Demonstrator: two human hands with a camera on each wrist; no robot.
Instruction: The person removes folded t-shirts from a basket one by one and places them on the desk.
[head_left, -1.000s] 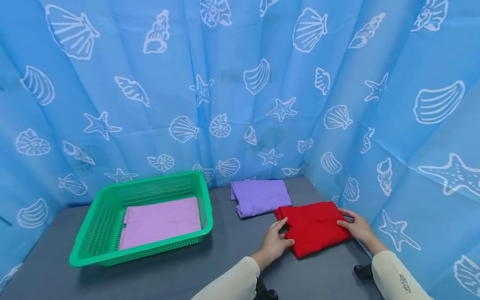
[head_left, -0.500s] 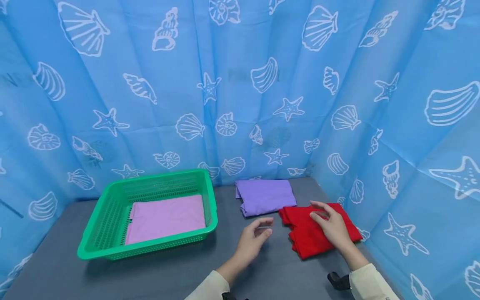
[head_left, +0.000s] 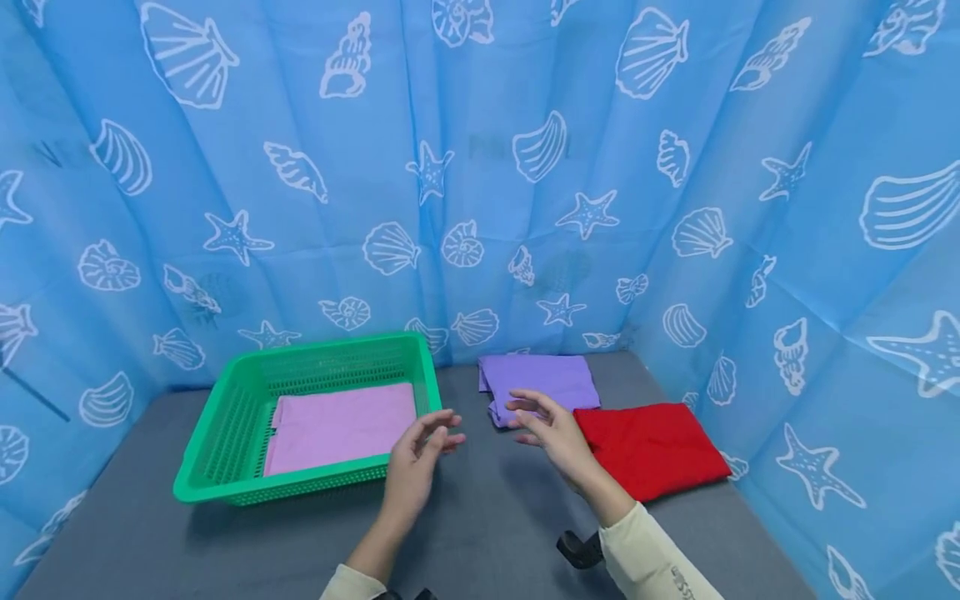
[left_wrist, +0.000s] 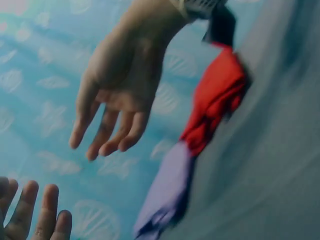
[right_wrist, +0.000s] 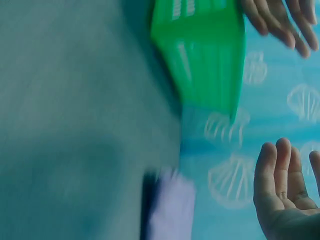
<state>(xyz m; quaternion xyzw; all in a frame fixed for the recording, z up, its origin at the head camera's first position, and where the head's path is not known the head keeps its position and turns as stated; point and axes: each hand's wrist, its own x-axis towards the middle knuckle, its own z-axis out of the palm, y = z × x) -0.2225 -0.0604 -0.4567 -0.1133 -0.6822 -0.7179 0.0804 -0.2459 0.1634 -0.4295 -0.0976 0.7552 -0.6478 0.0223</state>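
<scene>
My left hand (head_left: 414,462) is raised beside the near right corner of the green basket (head_left: 315,477), fingers loosely bent, nothing in them. Over the grey surface between basket and cloths hovers my right hand (head_left: 555,437), also holding nothing; its fingertips overlap the folded purple cloth (head_left: 547,375) in the head view. A folded red cloth (head_left: 656,450) lies right of that hand, its left end partly behind the wrist. Inside the basket rests a folded pink cloth (head_left: 341,425). The left wrist view shows the right hand (left_wrist: 122,85) with fingers spread, beyond it the red and purple cloths.
A grey table (head_left: 487,533) carries the basket and cloths. Blue curtains (head_left: 450,167) with white shell prints stand behind and along the right side. A black wrist-camera piece (head_left: 579,550) sticks out below the right wrist.
Both hands have let go of the red cloth and moved left, the left hand to the basket's corner and the right hand off the cloth. The head view has shifted slightly.
</scene>
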